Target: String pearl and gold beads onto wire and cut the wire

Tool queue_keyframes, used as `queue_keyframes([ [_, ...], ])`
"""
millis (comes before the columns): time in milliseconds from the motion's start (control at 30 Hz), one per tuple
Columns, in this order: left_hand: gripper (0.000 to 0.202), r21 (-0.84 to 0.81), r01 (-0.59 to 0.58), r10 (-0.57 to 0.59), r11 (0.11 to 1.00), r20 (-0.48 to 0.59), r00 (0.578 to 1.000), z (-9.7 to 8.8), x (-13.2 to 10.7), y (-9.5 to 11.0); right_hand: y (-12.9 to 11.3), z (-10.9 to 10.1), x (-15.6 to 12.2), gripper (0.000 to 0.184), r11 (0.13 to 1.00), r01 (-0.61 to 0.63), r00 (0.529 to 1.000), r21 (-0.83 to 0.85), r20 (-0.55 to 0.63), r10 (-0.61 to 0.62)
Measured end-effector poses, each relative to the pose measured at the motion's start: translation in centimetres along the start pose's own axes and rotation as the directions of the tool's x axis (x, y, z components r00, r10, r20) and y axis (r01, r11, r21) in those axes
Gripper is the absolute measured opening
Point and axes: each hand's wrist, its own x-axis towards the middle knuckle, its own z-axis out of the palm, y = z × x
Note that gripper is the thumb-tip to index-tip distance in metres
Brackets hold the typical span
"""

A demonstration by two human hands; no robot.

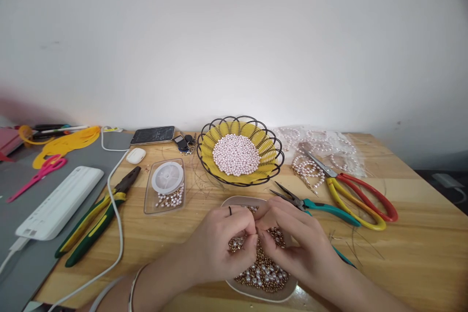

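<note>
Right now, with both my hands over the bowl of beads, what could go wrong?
A small piece slipping from the left hand or right hand might get lost among the loose beads in the bowl below. The right hand could nudge the teal pliers close beside it. The left forearm might snag the white cable lying near it.

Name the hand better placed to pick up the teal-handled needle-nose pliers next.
Likely the right hand: the teal-handled needle-nose pliers lie close beside it, while the left hand is on its other side, farther off.
</note>
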Motion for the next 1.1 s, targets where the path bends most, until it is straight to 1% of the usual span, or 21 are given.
queue_keyframes([
  [67,0.017,-0.027,0.020,-0.020,0.999,0.007,1.000,-0.1,0.1,0.1,-0.1,-0.2,0.2,0.015,0.982,-0.097,0.995,0.160,0.030,0.094],
  [100,0.016,-0.038,0.026,-0.026,0.999,0.003,1.000,-0.2,0.1,0.1,-0.1,-0.4,0.4,0.014,0.958,-0.144,0.990,0.250,0.047,0.136],
  [167,0.016,-0.052,0.032,-0.032,0.998,-0.015,0.999,-0.2,0.1,0.2,-0.1,-0.6,0.7,0.016,0.890,-0.207,0.978,0.407,0.076,0.192],
  [267,0.015,-0.071,0.031,-0.032,0.997,-0.015,0.999,-0.2,0.1,0.1,0.1,-0.8,1.0,0.021,0.759,-0.280,0.959,0.587,0.139,0.246],
  [367,0.014,-0.077,0.039,-0.040,0.996,-0.005,0.999,-0.1,0.0,0.1,0.6,-0.6,1.2,0.017,0.639,-0.344,0.938,0.689,0.213,0.274],
  [467,0.014,-0.068,0.069,-0.069,0.995,0.004,0.998,-0.2,0.0,0.3,1.0,-0.5,1.1,0.014,0.581,-0.367,0.929,0.727,0.249,0.275],
  [600,0.015,-0.068,0.086,-0.085,0.994,0.015,0.996,-0.3,-0.1,0.4,1.1,-0.5,1.1,0.012,0.570,-0.377,0.925,0.730,0.258,0.280],
  [900,0.017,-0.056,0.052,-0.051,0.997,0.010,0.999,-0.1,0.0,0.3,0.7,-0.6,1.2,0.018,0.659,-0.355,0.934,0.663,0.215,0.286],
  [1100,0.018,-0.046,0.037,-0.037,0.998,0.012,0.999,0.0,-0.2,0.2,0.6,-0.6,1.0,0.022,0.666,-0.372,0.927,0.647,0.219,0.305],
])
